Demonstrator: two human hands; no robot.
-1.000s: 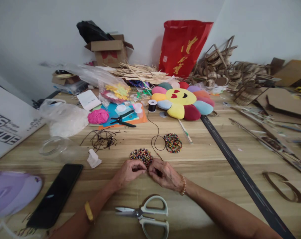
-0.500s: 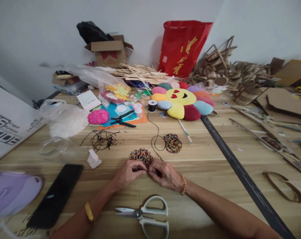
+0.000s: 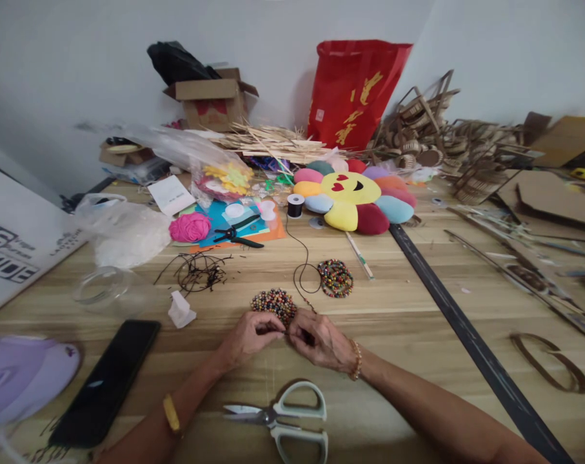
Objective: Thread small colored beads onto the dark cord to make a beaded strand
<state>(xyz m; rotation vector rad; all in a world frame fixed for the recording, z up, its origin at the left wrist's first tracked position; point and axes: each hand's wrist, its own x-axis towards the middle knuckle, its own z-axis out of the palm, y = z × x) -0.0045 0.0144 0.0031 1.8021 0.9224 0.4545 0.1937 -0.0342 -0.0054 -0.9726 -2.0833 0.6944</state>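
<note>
My left hand [image 3: 251, 336] is closed in a pinch at the near edge of a pile of small multicoloured beads [image 3: 274, 303]. Something tiny and dark shows at its fingertips, too small to name. Almost touching it, my right hand [image 3: 322, 341] pinches the black cord, whose end is hidden by the fingers. That cord [image 3: 299, 241] runs back in a loop to a spool [image 3: 295, 205], with a few beads on it close to the right hand. Coiled strings of beads [image 3: 336, 278] lie beyond the right hand. Scissors [image 3: 273, 414] with pale handles rest below both hands.
A black phone [image 3: 106, 383] and a crumpled tissue [image 3: 181, 309] lie to the left, near black cord scraps [image 3: 200, 270]. Pliers [image 3: 238, 233], pink yarn [image 3: 190, 227] and a flower cushion [image 3: 353, 193] are farther back. A dark strip [image 3: 466, 332] crosses the right side.
Both hands stay in nearly the same place, fingertips together by the bead pile. The whole view has shifted very slightly; nothing is visibly picked up or let go.
</note>
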